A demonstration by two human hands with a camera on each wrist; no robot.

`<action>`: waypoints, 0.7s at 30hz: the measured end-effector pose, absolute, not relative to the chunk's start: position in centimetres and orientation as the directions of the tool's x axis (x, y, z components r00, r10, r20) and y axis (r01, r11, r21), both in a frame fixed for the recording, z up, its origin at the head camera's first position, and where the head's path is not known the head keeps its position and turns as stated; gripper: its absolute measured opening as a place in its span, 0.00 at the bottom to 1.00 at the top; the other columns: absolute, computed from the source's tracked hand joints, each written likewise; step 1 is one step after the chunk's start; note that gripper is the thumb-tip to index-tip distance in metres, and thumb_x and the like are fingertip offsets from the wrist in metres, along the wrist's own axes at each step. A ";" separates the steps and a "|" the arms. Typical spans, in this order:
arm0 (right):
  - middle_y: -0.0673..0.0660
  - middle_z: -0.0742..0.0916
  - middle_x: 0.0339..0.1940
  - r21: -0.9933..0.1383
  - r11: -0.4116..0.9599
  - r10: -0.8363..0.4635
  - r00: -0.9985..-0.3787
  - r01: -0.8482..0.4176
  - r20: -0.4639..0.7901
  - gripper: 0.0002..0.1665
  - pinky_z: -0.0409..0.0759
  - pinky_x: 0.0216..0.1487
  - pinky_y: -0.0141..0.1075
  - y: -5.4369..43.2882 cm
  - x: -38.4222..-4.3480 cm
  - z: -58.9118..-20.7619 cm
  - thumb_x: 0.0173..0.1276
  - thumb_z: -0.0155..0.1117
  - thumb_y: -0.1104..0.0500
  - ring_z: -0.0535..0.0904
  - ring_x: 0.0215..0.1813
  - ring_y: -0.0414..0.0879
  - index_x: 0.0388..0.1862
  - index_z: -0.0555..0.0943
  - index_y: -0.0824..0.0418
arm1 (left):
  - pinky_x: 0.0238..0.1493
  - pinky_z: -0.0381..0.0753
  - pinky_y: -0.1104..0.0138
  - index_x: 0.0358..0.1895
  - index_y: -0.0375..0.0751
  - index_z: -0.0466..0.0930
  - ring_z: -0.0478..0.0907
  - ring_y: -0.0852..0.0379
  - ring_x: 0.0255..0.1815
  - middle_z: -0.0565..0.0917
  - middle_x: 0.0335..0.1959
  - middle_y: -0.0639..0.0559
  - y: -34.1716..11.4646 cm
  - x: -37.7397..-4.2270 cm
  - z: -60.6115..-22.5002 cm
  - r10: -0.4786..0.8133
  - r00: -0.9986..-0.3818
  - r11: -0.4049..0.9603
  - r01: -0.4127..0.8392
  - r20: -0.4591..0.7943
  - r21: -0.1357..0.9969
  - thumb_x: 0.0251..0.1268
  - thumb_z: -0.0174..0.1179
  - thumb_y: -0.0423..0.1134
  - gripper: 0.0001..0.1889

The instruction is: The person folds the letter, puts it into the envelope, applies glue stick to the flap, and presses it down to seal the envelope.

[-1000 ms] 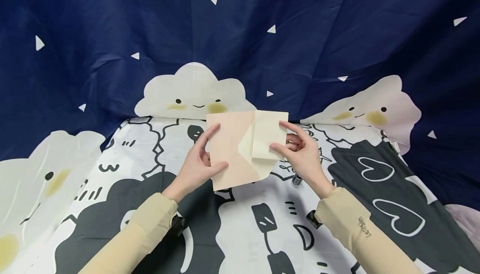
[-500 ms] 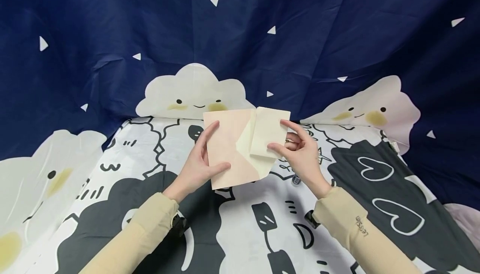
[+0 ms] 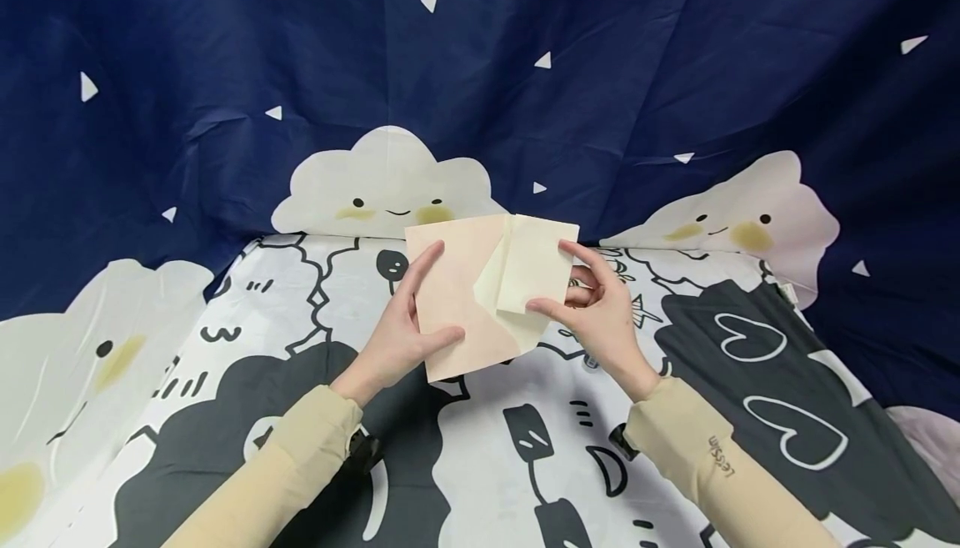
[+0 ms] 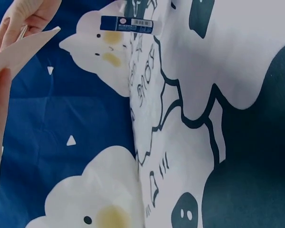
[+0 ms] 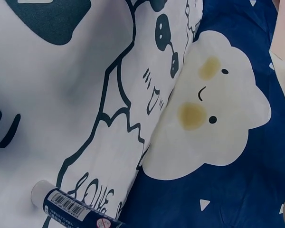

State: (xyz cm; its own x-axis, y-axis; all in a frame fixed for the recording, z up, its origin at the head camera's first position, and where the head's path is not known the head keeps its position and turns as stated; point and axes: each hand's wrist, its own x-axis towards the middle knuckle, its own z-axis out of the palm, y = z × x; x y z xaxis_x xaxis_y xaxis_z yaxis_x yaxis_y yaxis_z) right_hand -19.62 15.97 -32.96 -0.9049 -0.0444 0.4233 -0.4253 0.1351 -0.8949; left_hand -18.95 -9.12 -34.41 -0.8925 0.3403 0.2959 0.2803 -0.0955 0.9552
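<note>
A peach paper envelope point(image 3: 457, 298) with a cream inner side is held up above the bed in the head view. My left hand point(image 3: 390, 335) grips its left side, thumb and a finger on the front face. At its right stands a cream square of folded paper point(image 3: 536, 268), angled up from the rest; whether it is a flap or a separate sheet I cannot tell. My right hand point(image 3: 603, 310) pinches that square at its right edge, thumb in front. The fingers behind the paper are partly hidden. The left wrist view catches the envelope point(image 4: 23, 50) nearly edge-on.
A blue-labelled glue stick point(image 5: 78, 209) lies on the black-and-white cartoon sheet point(image 3: 495, 465), mostly behind my right hand in the head view. Behind hangs a dark blue curtain point(image 3: 480, 72) with cloud shapes.
The cream square has tilted slightly and shifted left at its lower edge. My right thumb has slid left along it. My left hand still grips the envelope and has barely moved.
</note>
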 end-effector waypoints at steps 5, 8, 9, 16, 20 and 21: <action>0.41 0.85 0.35 -0.877 0.154 -0.047 -0.890 -0.456 0.454 0.48 0.83 0.33 0.27 15.6 -19.5 -33.0 0.43 0.75 0.77 0.85 0.30 0.34 0.66 0.69 0.64 | 0.50 0.81 0.68 0.76 0.60 0.47 0.70 0.49 0.61 0.53 0.75 0.56 -8.9 -18.8 -34.3 0.337 -0.891 -0.089 0.291 0.304 0.953 0.49 0.64 0.20 0.53; 0.42 0.85 0.35 -0.862 0.166 -0.047 -0.877 -0.479 0.479 0.48 0.83 0.32 0.27 15.5 -19.4 -33.1 0.43 0.75 0.77 0.85 0.30 0.34 0.66 0.69 0.64 | 0.49 0.82 0.68 0.76 0.61 0.47 0.71 0.48 0.60 0.54 0.75 0.56 -8.8 -18.8 -34.4 0.330 -0.895 -0.087 0.288 0.300 0.954 0.49 0.64 0.20 0.54; 0.42 0.84 0.36 -0.859 0.164 -0.048 -0.873 -0.486 0.485 0.48 0.83 0.32 0.27 15.5 -19.4 -33.2 0.43 0.75 0.78 0.85 0.30 0.34 0.66 0.69 0.64 | 0.49 0.82 0.68 0.76 0.61 0.47 0.71 0.48 0.60 0.54 0.75 0.55 -8.8 -18.8 -34.4 0.329 -0.896 -0.086 0.286 0.298 0.954 0.48 0.64 0.20 0.54; 0.45 0.82 0.43 -0.850 0.118 -0.047 -0.858 -0.513 0.511 0.49 0.84 0.34 0.29 15.0 -18.8 -33.5 0.44 0.73 0.79 0.86 0.33 0.35 0.67 0.67 0.65 | 0.47 0.83 0.66 0.76 0.63 0.45 0.75 0.50 0.56 0.56 0.74 0.52 -8.8 -18.6 -34.4 0.335 -0.896 -0.095 0.277 0.293 0.956 0.49 0.64 0.21 0.54; 0.46 0.82 0.44 -0.841 0.089 -0.049 -0.845 -0.534 0.532 0.52 0.84 0.34 0.30 14.6 -18.7 -33.4 0.41 0.73 0.82 0.86 0.35 0.35 0.68 0.66 0.66 | 0.46 0.82 0.67 0.76 0.65 0.44 0.77 0.52 0.53 0.51 0.76 0.58 -8.7 -18.4 -34.3 0.339 -0.893 -0.084 0.285 0.296 0.955 0.49 0.64 0.23 0.55; 0.46 0.81 0.44 -0.838 0.085 -0.049 -0.842 -0.539 0.537 0.53 0.84 0.34 0.29 14.6 -18.7 -33.4 0.40 0.73 0.82 0.86 0.34 0.35 0.68 0.65 0.66 | 0.46 0.82 0.67 0.76 0.64 0.44 0.77 0.52 0.53 0.50 0.76 0.58 -8.7 -18.4 -34.3 0.342 -0.892 -0.081 0.285 0.296 0.955 0.49 0.64 0.23 0.55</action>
